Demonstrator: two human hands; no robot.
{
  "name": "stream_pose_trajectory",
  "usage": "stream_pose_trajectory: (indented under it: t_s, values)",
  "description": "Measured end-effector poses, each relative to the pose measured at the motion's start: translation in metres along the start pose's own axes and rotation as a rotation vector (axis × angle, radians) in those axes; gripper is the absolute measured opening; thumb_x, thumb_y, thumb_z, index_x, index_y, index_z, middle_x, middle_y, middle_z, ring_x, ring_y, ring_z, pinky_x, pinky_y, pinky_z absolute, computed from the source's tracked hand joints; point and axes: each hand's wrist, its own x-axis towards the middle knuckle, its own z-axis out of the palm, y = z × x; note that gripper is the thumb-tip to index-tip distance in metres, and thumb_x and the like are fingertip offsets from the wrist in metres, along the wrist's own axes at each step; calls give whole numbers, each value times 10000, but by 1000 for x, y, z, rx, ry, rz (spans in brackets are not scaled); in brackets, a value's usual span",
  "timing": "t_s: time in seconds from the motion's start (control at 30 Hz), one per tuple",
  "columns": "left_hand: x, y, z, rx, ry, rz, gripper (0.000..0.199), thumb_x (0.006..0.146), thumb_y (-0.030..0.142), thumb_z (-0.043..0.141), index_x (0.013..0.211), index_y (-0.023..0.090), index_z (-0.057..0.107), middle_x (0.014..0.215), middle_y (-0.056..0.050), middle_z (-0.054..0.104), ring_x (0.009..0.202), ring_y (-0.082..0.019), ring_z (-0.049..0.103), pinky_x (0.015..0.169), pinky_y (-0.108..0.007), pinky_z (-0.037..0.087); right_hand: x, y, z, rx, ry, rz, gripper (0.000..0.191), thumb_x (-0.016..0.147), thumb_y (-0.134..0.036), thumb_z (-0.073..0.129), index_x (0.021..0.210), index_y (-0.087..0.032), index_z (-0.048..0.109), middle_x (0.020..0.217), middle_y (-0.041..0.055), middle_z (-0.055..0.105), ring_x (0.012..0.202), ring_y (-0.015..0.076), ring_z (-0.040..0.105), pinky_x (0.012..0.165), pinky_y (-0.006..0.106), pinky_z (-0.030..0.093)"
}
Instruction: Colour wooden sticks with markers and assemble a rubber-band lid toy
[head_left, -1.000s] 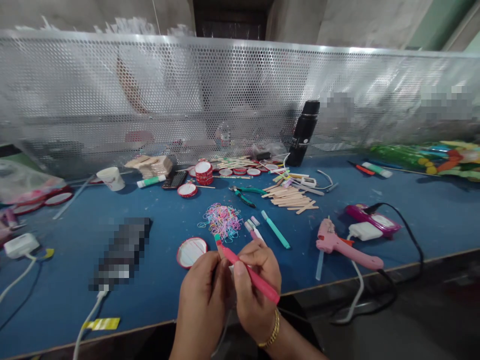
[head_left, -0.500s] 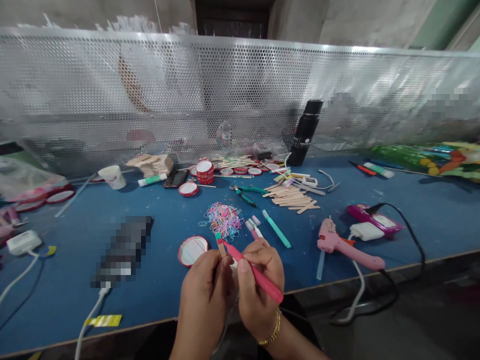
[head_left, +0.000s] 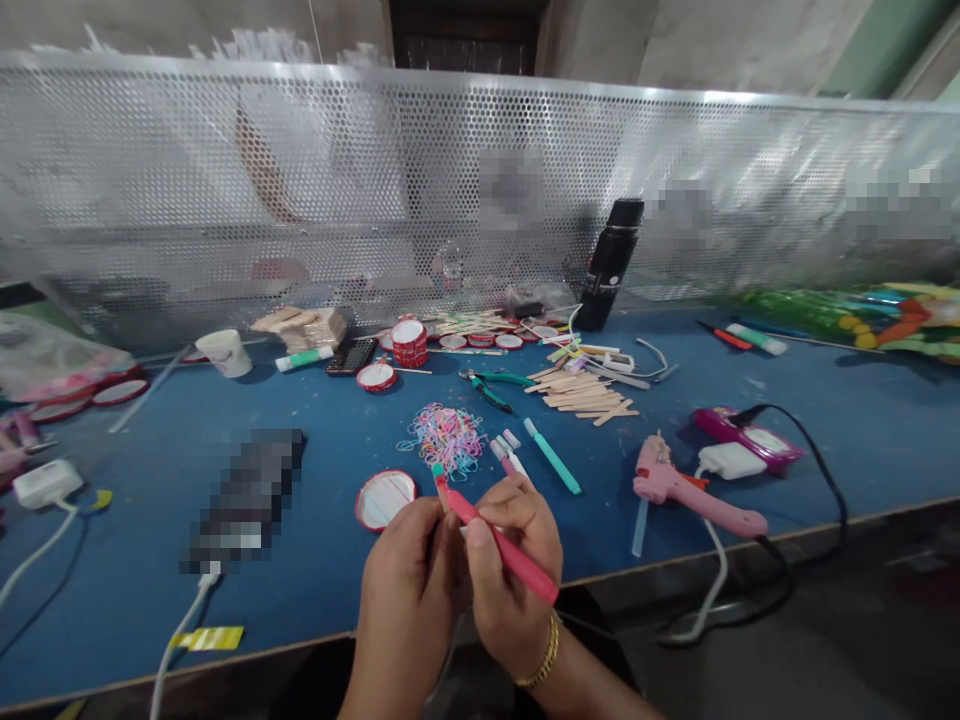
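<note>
My left hand (head_left: 412, 575) is closed on a small wooden stick (head_left: 440, 482), whose far end is coloured green with a red band below. In my right hand (head_left: 514, 565) is a red marker (head_left: 517, 562), slanted so that its tip meets the stick. The fingers of both hands are close together and hide the stick's lower part. Just beyond them lie a pile of colourful rubber bands (head_left: 448, 438) and a red-rimmed round lid (head_left: 385, 499). A turquoise marker (head_left: 553, 457) rests to the right, beside capped pens (head_left: 512, 455).
Wooden sticks (head_left: 581, 392) and green-handled pliers (head_left: 491, 388) lie farther back. On the right are a pink glue gun (head_left: 694, 490) and its cables. A phone (head_left: 247, 500) with a white cable is on the left. A black bottle (head_left: 613, 265) stands against the perforated metal screen (head_left: 337, 200).
The red marker and my right hand have shifted slightly left, and the marker's tip now covers more of the stick's red band. My left hand stays nearly in place.
</note>
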Motion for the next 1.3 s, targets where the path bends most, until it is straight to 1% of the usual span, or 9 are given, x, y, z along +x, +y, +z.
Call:
stream_pose_trajectory:
  t_s: [0.13,0.33,0.5,0.73,0.87,1.0,1.07,1.17,1.3]
  values:
    - [1,1,0,42,19,3,355,1046,432,516,796,212,639,742,-4,642,668,-166,525,612,-276,394,1,0,1,-11,60,0,97,984,-155,540,946,-245,536,788,-33,607,699,155,606,867,426,511]
    - [0,2,0,1,10,14,313,1047,393,512,834,214,655,801,-12,674,720,-169,571,654,-275,429,1,-2,1,-16,11,-6,83,975,-169,556,953,-246,534,815,-30,627,717,154,640,934,457,517]
    - [0,1,-1,31,7,2,356,1055,427,510,791,215,619,721,11,605,647,-155,511,600,-274,387,2,-2,1,-23,53,4,97,977,-158,544,947,-248,527,786,-42,606,690,147,608,893,430,510]
    - [0,0,0,1,-7,-5,349,1061,427,499,811,214,619,782,-7,649,694,-164,546,631,-280,396,1,-1,1,13,11,-11,110,959,-131,562,963,-239,539,832,-35,625,742,140,635,929,414,495]
    - [0,0,0,37,9,-3,371,1058,444,506,786,214,609,729,6,610,655,-158,511,600,-278,375,1,0,2,33,57,10,118,967,-121,550,950,-237,532,817,-48,594,728,129,599,872,372,485]
    - [0,1,0,22,12,12,381,1060,432,497,768,213,604,789,-18,665,702,-166,548,619,-278,389,1,-1,2,39,22,-11,117,961,-123,556,965,-236,526,815,-55,601,722,127,613,933,397,484]
    - [-1,1,0,17,12,9,375,1059,435,501,777,213,609,779,-13,654,694,-165,541,617,-276,391,1,-1,1,28,16,-15,120,962,-119,558,958,-235,529,821,-48,605,731,131,616,906,384,490]
    - [0,1,0,40,17,-2,380,1055,443,506,771,211,609,716,9,601,643,-154,503,589,-273,373,-2,0,1,33,59,11,121,968,-116,554,955,-235,536,831,-35,587,751,143,604,828,361,486]
    - [1,2,0,40,14,-8,381,1055,437,495,783,206,627,712,9,607,636,-152,504,584,-270,376,-4,2,0,70,59,3,120,968,-114,551,968,-232,536,833,-36,579,749,143,584,826,369,473]
